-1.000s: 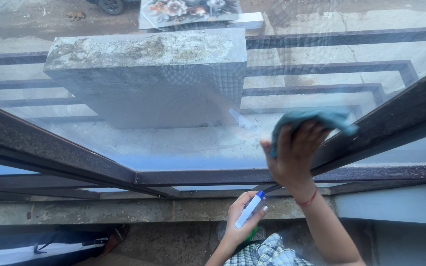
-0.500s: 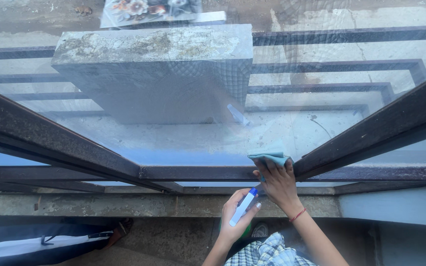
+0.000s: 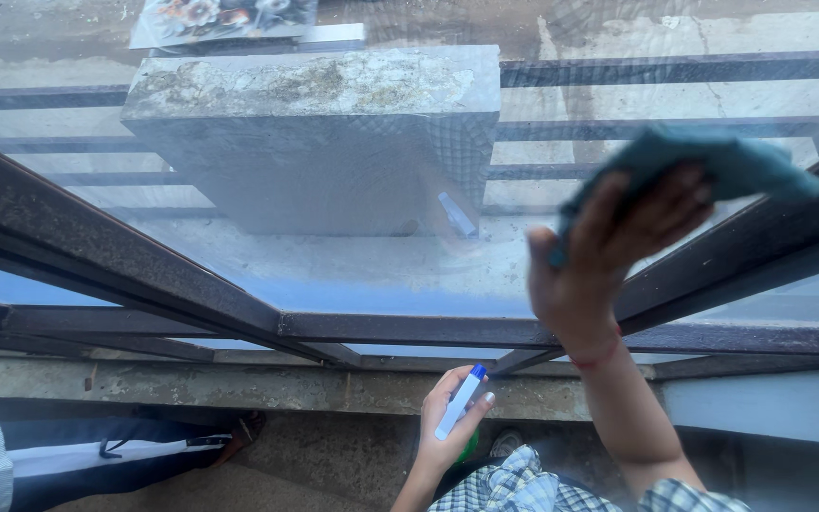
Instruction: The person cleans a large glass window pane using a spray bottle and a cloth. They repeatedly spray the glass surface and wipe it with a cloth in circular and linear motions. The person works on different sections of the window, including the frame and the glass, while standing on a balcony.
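- Whereas half a second ago the right hand (image 3: 599, 256) pressed the cloth (image 3: 703, 161) low on the glass (image 3: 334, 275) near the bottom frame (image 3: 409, 330), it now sits higher and further right, fingers spread flat behind the cloth.
- The cloth, teal and soft, looks blurred and bunched against the pane beside the dark diagonal bar (image 3: 741, 256).
- The left hand (image 3: 447, 417) stays low by the sill (image 3: 239, 387), its grip closed round a slim white spray bottle (image 3: 460, 403) with a blue cap.
- The frame is dark metal, straight and dusty; the glass smooth and hazy.
- Beyond it stands a rough, mottled concrete block (image 3: 324, 142).
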